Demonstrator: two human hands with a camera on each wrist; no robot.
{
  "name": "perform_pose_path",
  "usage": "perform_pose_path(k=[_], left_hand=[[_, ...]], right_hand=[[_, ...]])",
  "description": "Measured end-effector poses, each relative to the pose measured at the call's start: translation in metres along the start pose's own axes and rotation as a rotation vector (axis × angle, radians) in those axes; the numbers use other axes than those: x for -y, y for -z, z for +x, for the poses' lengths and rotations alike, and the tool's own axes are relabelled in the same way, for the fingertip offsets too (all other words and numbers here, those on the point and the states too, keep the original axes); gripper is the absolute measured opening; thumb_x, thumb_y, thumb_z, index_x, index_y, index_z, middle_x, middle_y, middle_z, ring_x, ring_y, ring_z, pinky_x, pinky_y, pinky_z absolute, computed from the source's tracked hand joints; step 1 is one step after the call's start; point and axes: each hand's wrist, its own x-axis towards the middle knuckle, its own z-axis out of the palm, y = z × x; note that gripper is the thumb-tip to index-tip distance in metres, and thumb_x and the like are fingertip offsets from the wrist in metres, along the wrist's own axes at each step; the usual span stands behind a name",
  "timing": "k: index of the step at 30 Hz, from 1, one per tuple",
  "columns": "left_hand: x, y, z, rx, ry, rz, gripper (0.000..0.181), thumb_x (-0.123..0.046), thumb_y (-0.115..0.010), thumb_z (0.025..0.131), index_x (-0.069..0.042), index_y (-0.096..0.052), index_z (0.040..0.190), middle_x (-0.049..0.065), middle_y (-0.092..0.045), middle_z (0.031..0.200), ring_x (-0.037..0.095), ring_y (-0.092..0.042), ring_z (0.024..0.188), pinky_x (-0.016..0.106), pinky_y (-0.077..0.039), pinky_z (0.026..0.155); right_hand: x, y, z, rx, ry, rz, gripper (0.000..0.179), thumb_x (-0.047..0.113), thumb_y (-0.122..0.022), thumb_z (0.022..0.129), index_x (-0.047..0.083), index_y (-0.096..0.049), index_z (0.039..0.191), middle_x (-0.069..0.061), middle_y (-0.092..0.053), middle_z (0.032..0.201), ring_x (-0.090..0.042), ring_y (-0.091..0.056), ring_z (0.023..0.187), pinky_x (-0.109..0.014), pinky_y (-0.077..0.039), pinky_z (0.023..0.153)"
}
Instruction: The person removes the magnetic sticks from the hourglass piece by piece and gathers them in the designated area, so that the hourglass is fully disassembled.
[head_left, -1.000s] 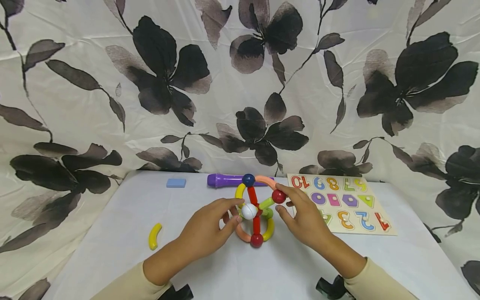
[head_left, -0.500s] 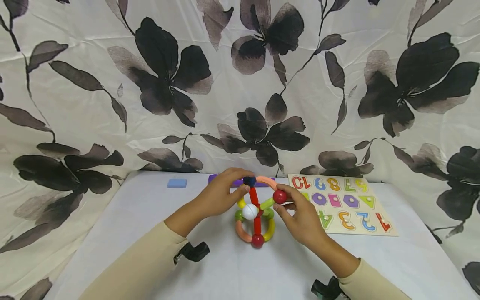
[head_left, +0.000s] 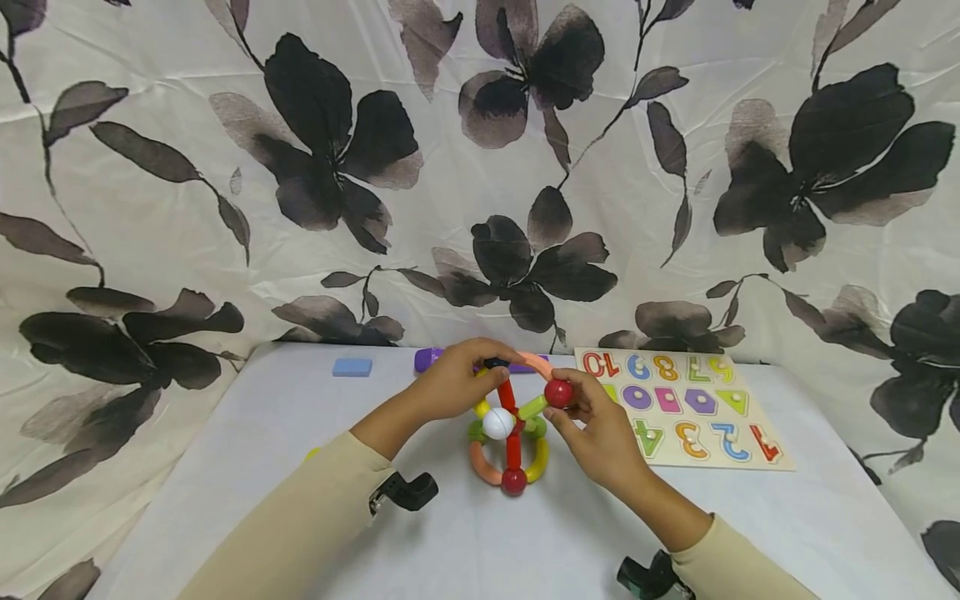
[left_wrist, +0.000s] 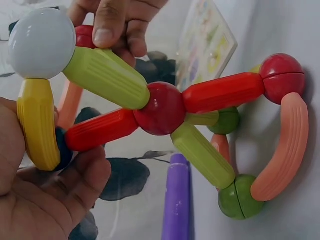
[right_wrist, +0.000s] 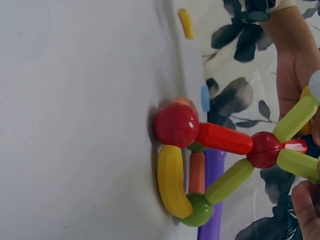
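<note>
- Red, green, yellow and coral rods joined by balls make up the model (head_left: 513, 450), standing mid-table between the two hands.
- Left hand (head_left: 453, 382), at the model's far side: fingers and thumb close round the navy ball (left_wrist: 63, 150), mostly covered in the head view.
- Right hand (head_left: 603, 433), to the model's right: thumb and fingers pinch the right red ball (head_left: 558, 392), where a green rod (head_left: 533, 407) and a coral rod (head_left: 536, 363) meet.
- White ball (head_left: 498, 423) at the model's left, well clear of the right hand; a yellow rod (left_wrist: 37, 122) links it to the navy ball.
- Near red ball (head_left: 513, 482) rests on the table (head_left: 247, 433), part of the lower ring with two green balls.
- Purple stick (head_left: 427, 360) lies behind the model; blue block (head_left: 352, 367) far left.
- Number board (head_left: 785, 464) lies flat, right of the model.
- Loose yellow piece (right_wrist: 185, 23) on the left, nearly hidden by the left sleeve (head_left: 292, 525) in the head view.
</note>
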Motion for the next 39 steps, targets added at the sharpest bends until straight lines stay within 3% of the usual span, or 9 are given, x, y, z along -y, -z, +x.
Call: perform_pose_path(k=[14,29,39], left_hand=[[-0.002,0.000,0.003,-0.008,0.042,-0.045,0.028,-0.007,-0.071,0.095,-0.018,-0.076,0.120,0.001,-0.066,0.126,0.022,-0.063,0.108,0.033,-0.057,0.090],[-0.004,-0.001,0.003,-0.010,0.056,-0.045,0.026,-0.007,-0.071,0.096,-0.018,-0.076,0.119,0.001,-0.065,0.128,0.023,-0.063,0.112,0.035,-0.057,0.092],[-0.005,0.000,0.002,-0.012,0.071,-0.019,0.024,-0.011,-0.067,0.100,-0.018,-0.075,0.121,-0.001,-0.066,0.128,0.024,-0.061,0.119,0.042,-0.052,0.101]], right_hand=[[-0.001,-0.003,0.002,-0.021,-0.023,0.019,0.053,-0.003,-0.081,0.085,0.009,-0.054,0.129,-0.010,-0.074,0.110,-0.021,-0.072,0.098,-0.033,-0.059,0.086],[0.001,-0.001,0.004,-0.057,-0.027,-0.024,0.054,-0.003,-0.084,0.081,0.010,-0.047,0.119,-0.010,-0.076,0.103,-0.023,-0.073,0.095,-0.036,-0.059,0.085],[-0.002,0.009,0.001,-0.054,-0.088,-0.042,0.058,0.002,-0.084,0.084,0.008,-0.048,0.128,-0.013,-0.075,0.108,-0.023,-0.074,0.093,-0.034,-0.060,0.084]])
